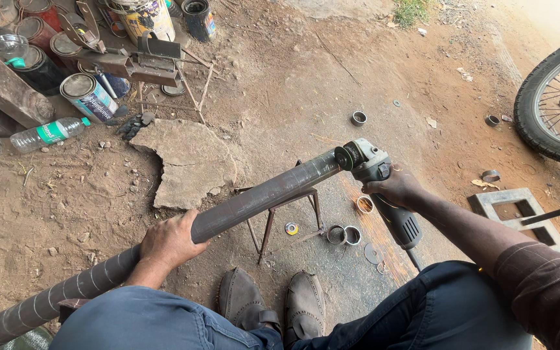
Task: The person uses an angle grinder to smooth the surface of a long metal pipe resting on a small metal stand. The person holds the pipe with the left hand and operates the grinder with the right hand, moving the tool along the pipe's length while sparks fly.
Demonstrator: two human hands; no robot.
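One long metal pipe (pixel 254 198). One angle grinder (pixel 374 178). Two hands: left (pixel 170 243), right (pixel 393 188). Two shoes (pixel 273 311). One plastic water bottle (pixel 46 134). One flat stone slab (pixel 189 162). One motorcycle wheel (pixel 552 104). Cut metal rings (pixel 343 234) on ground: about six.

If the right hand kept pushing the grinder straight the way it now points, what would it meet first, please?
Most likely the end of the metal pipe: the right hand aims the angle grinder at it, disc apparently at the pipe's rim.

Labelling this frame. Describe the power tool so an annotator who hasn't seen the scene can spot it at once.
Follow the long metal pipe lying across the small stand to its far end. There the right hand grips a grey angle grinder, its disc against the pipe's end. It is the only power tool here; the ground around holds just loose metal rings.
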